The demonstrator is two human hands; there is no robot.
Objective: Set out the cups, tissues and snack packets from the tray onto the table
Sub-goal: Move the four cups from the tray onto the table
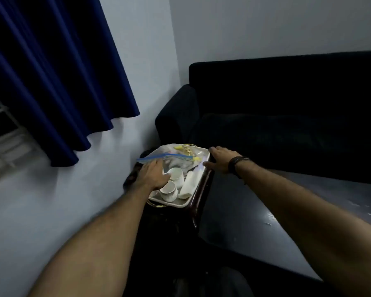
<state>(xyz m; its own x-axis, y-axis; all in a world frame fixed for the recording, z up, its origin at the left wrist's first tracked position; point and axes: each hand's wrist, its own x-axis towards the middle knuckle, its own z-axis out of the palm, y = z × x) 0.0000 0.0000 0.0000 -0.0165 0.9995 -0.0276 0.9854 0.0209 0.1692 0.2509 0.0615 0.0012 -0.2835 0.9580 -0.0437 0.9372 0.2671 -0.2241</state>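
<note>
Reaching over the tray (181, 204), the left hand (152, 175) lies spread at its left edge beside two white cups (171, 185), holding nothing. The right hand (220, 159) rests open on the right rim. Cups look hard, breakable: grip round the body; the zip bag (176, 160) at the far edge looks soft and light.

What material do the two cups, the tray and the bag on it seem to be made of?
Cups: likely glazed ceramic; white, thick-walled, smooth.
Tray: probably plastic or enamelled metal; pale, with a smooth rounded rim. The blur leaves it open.
Bag: thin clear plastic; its contents show through, and a blue zip strip runs along the top.
</note>
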